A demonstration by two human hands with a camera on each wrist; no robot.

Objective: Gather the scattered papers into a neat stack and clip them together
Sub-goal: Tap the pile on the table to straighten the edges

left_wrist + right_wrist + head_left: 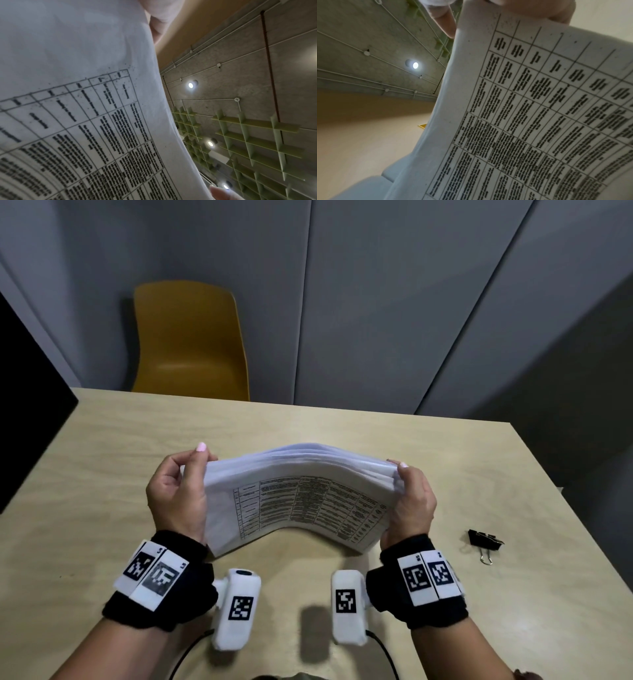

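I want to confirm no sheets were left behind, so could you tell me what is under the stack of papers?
Bare table shows beneath the arched stack of papers, which both hands hold. Its far side is hidden.

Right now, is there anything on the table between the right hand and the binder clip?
Nothing visible. Bare table lies between the right hand and the binder clip, but that hand is holding the paper stack.

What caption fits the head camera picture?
Both hands hold a bowed paper stack upright on the table; binder clip waits.
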